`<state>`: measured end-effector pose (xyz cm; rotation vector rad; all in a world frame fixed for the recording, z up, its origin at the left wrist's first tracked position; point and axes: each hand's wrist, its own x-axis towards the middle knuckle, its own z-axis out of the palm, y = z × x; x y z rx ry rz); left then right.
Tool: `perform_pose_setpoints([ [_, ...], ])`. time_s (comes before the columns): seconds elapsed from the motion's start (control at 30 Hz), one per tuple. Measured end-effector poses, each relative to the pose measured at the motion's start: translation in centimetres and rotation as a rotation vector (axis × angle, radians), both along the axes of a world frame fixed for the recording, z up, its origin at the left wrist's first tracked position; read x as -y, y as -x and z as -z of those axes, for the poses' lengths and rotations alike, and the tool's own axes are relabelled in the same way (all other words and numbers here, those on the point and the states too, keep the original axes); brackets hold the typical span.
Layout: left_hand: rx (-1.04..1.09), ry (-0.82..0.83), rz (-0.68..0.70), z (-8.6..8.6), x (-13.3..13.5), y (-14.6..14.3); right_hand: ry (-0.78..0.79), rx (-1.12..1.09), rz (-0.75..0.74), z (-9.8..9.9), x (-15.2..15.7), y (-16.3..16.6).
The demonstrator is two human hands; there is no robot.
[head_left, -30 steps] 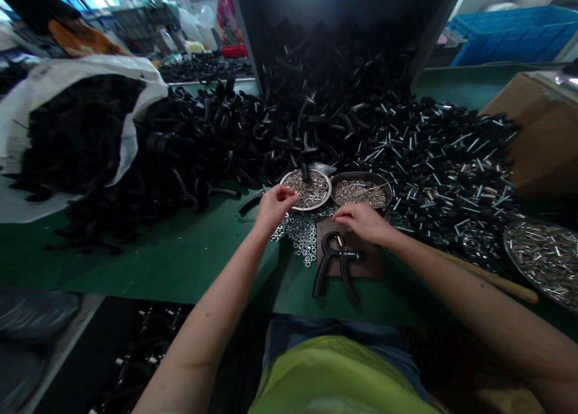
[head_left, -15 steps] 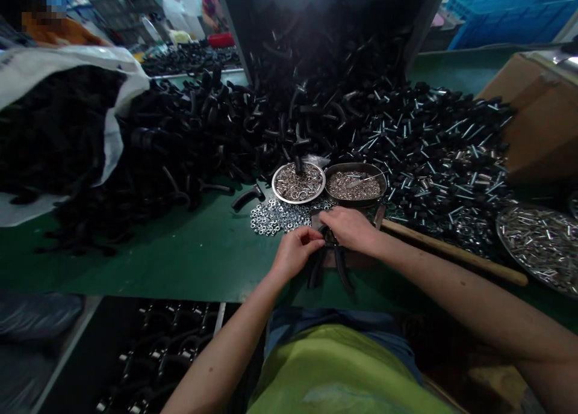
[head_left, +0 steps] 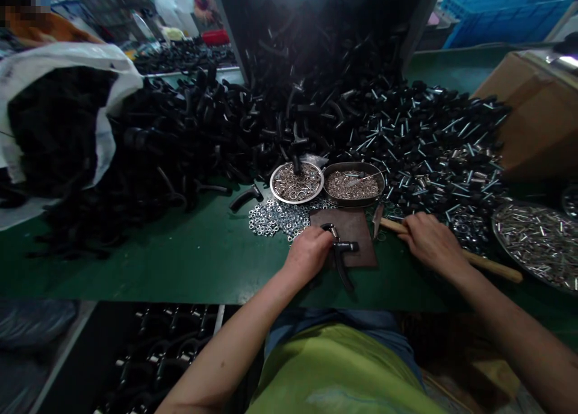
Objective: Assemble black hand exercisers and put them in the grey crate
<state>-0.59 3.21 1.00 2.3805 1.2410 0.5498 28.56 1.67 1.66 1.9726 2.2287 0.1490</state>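
My left hand (head_left: 307, 255) is closed on a black hand grip exerciser (head_left: 343, 269) with a coil spring near its top. The exerciser lies over a brown flat plate (head_left: 365, 230) on the green bench; my fingers hide part of it. To the right, my right hand (head_left: 431, 240) is closed around the wooden handle of a hammer (head_left: 494, 267). The hammer's narrow metal head lies beside the plate's right edge. Loose nuts (head_left: 273, 216) are spread just beyond my left hand.
A round dish of metal parts (head_left: 272, 188) and an oval tin (head_left: 383, 191) stand behind the plate. Black handles (head_left: 189, 119) and bolted knobs (head_left: 433, 137) are heaped behind. At right are a pan of pins (head_left: 537, 245) and a carton (head_left: 537, 119). A person in orange (head_left: 45, 26) is far left.
My right hand has left the exerciser and moved right onto the hammer's handle. My left hand has shifted slightly right and now grips the exerciser, and more of the plate shows.
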Motion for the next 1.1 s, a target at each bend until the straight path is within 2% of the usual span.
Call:
perform_pose_setpoints([
  [0.07,-0.116,-0.095,0.046,0.2,0.3,-0.1,-0.029,0.039,-0.004,0.5,0.2,-0.2],
  [0.13,-0.155,-0.129,0.033,0.5,0.7,-0.1,-0.059,0.054,-0.020,0.5,0.3,0.2],
  [0.27,-0.131,-0.161,-0.040,1.1,2.0,0.2,-0.088,0.004,0.016,-1.2,0.6,1.4],
  [0.33,-0.112,-0.154,-0.075,1.1,2.7,0.3,-0.094,-0.123,0.045,-2.4,0.8,2.4],
  [0.4,-0.081,-0.117,-0.100,1.1,3.2,0.4,-0.108,-0.344,0.025,-3.1,0.8,3.8],
  [0.47,-0.038,-0.084,-0.108,1.1,3.4,0.5,-0.104,-0.551,-0.033,-3.3,0.6,5.5],
  [0.53,0.002,-0.062,-0.111,1.3,3.5,0.6,-0.034,-0.621,-0.080,-3.0,0.5,7.1],
  [0.63,0.058,-0.012,-0.133,1.6,3.6,0.9,0.087,-0.559,-0.117,-2.6,1.0,8.2],
  [0.8,0.202,0.079,-0.253,1.7,4.1,1.2,-0.042,-0.588,-0.180,-3.3,3.2,8.5],
  [0.93,0.161,0.068,-0.274,1.6,4.2,0.9,-0.002,-0.433,-0.260,-2.3,4.4,8.7],
  [1.0,0.111,0.079,-0.251,1.6,4.0,0.9,-0.065,-0.398,-0.244,-1.3,4.8,8.0],
  [1.1,0.126,0.145,-0.202,1.3,3.5,1.3,-0.270,-0.332,-0.165,0.6,5.7,5.4],
])
